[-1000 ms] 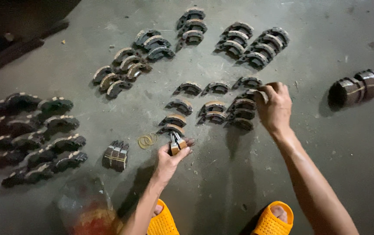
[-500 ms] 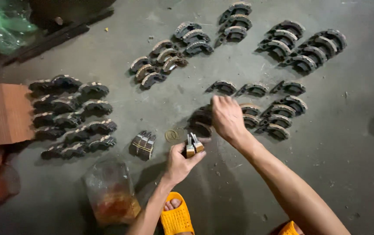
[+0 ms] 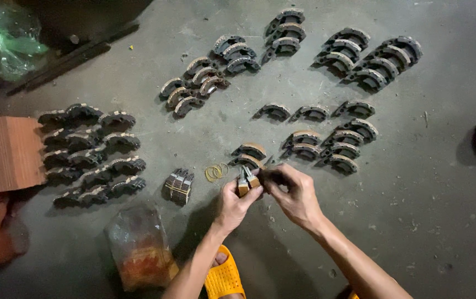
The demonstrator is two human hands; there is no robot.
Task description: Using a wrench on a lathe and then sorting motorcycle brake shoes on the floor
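My left hand (image 3: 234, 202) grips a small stack of curved brake shoes (image 3: 246, 180) just above the grey concrete floor. My right hand (image 3: 294, 192) pinches another curved shoe (image 3: 266, 174) and presses it against the right side of that stack. Both hands meet at the middle of the view. A few loose rubber bands (image 3: 216, 172) lie on the floor just left of my left hand. A bundled stack of shoes (image 3: 179, 185) stands further left. Two loose shoes (image 3: 249, 155) lie right behind the hands.
Rows of brake shoes cover the floor: a dark group at left (image 3: 91, 149), several groups at the back (image 3: 210, 75) and right (image 3: 338, 141). A clear plastic bag (image 3: 138, 246) lies near left. A brown cardboard box (image 3: 8, 152) sits at far left. My orange sandal (image 3: 224, 277) is below.
My right hand came back from the rows at right with a shoe and joined my left hand at the stack. The camera view shifted toward the left.
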